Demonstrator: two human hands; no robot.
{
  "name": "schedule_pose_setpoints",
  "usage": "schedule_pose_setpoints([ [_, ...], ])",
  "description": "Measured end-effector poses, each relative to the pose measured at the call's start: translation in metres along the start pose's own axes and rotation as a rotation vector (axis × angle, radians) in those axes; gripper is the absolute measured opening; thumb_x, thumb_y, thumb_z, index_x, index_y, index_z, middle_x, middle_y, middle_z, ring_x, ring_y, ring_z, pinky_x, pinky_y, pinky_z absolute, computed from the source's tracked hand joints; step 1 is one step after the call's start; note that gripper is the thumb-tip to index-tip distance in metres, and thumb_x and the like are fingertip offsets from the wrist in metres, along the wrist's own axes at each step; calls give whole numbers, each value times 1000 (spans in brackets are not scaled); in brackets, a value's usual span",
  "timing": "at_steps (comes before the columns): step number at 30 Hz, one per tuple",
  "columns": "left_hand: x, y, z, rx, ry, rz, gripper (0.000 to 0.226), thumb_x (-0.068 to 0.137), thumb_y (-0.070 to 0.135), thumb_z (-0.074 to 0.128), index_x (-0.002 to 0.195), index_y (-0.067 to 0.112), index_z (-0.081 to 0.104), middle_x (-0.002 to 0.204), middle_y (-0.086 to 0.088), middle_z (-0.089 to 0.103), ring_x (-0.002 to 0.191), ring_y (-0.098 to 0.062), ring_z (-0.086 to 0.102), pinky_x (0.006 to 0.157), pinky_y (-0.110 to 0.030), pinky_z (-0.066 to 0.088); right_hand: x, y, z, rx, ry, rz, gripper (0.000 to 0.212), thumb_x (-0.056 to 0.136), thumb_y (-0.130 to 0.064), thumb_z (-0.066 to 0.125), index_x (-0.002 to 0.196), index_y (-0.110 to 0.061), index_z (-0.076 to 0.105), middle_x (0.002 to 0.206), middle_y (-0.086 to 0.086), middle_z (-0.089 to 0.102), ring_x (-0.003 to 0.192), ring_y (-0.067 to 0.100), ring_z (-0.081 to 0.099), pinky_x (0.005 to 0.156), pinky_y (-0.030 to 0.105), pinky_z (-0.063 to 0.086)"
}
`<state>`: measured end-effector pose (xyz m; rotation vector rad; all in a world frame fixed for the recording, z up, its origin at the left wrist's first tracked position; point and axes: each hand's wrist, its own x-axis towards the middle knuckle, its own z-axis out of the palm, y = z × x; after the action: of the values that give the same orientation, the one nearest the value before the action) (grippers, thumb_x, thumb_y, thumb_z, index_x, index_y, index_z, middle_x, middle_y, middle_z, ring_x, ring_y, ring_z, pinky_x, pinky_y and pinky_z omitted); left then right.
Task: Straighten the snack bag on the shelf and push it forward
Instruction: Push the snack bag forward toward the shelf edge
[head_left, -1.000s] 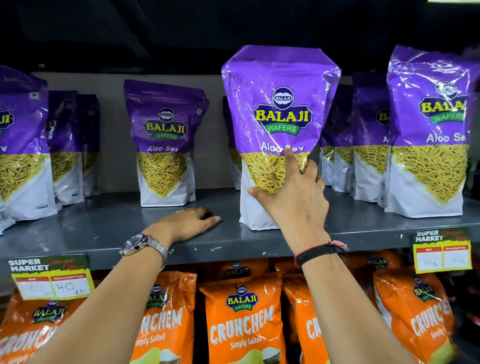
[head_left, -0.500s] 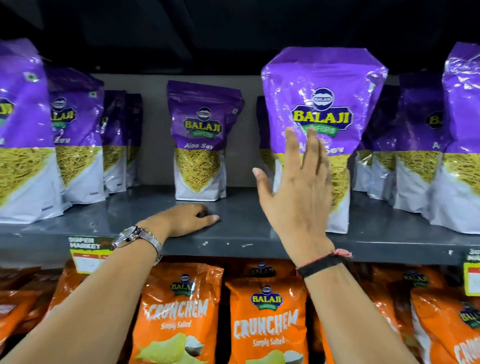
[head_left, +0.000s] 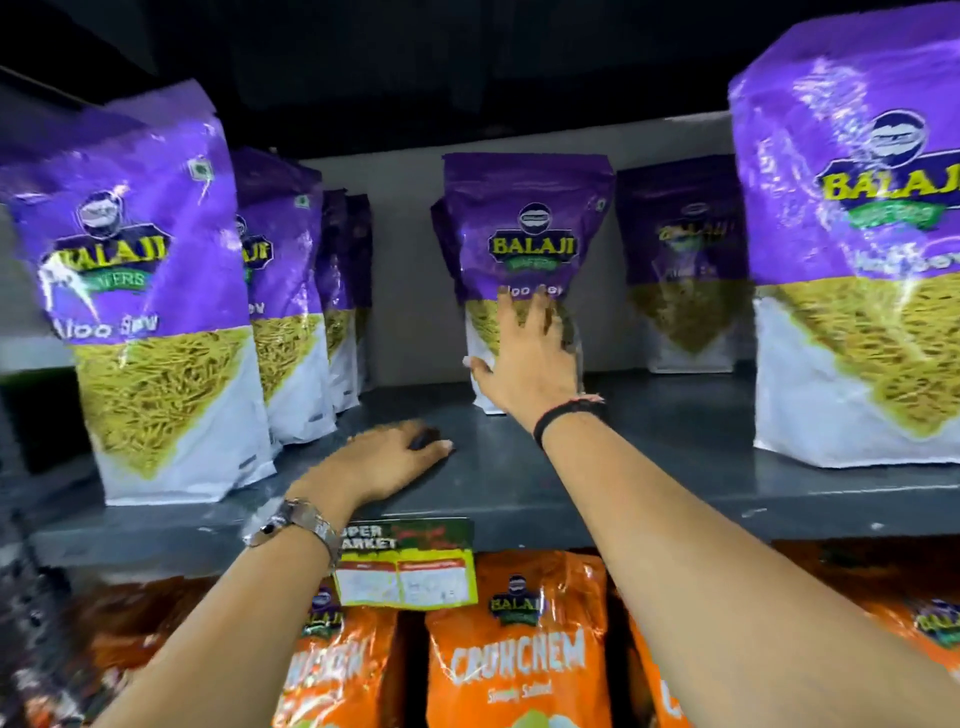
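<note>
Snack bag (head_left: 527, 244) upright, set back mid-shelf, well behind the front-row bags; your right hand (head_left: 530, 358) is spread flat on its lower front, gripping nothing. Hook fingers round its sides, square it, draw it to the shelf (head_left: 649, 499) edge; left hand (head_left: 384, 465) rests palm-down, empty

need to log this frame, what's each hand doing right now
Left hand: open, resting flat on the shelf, holding nothing.
Right hand: open, fingers spread against the purple snack bag, not gripping it.

Grey shelf (head_left: 649, 483): upright purple snack bags (head_left: 524, 249), left hand (head_left: 387, 462) flat.
</note>
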<state>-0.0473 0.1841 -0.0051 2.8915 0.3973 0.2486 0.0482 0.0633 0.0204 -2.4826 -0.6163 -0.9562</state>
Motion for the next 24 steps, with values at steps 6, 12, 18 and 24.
schedule_pose_setpoints([
  [6, 15, -7, 7, 54, 5, 45, 59, 91, 55, 31, 140, 22, 36, 153, -5, 33, 139, -24, 31, 117, -41, 24, 29, -6, 13, -22, 9, 105, 100, 80, -58, 62, 151, -27, -1, 157, 21, -14, 145, 43, -1, 104, 69, 26],
  [12, 12, -7, 7, 45, 13, 53, 58, 91, 56, 31, 138, 23, 38, 152, -3, 33, 139, -23, 31, 116, -42, 24, 31, -5, 20, -19, 26, 185, 106, 74, -57, 69, 151, -29, 1, 156, 21, -22, 143, 45, -10, 100, 74, 24],
  [18, 7, -4, 4, 55, 14, 44, 58, 91, 55, 31, 139, 22, 37, 154, -4, 31, 139, -23, 30, 116, -41, 24, 33, 3, 25, 150, -35, 306, 99, 79, -43, 72, 150, -34, 3, 157, 20, -15, 144, 45, -3, 103, 69, 32],
  [24, 4, -2, 3, 57, 7, 44, 59, 92, 55, 30, 140, 22, 35, 155, -4, 28, 141, -23, 28, 117, -40, 23, 32, 5, 26, 182, -21, 291, 93, 82, -40, 69, 150, -33, 5, 156, 22, -3, 143, 46, 4, 101, 65, 38],
])
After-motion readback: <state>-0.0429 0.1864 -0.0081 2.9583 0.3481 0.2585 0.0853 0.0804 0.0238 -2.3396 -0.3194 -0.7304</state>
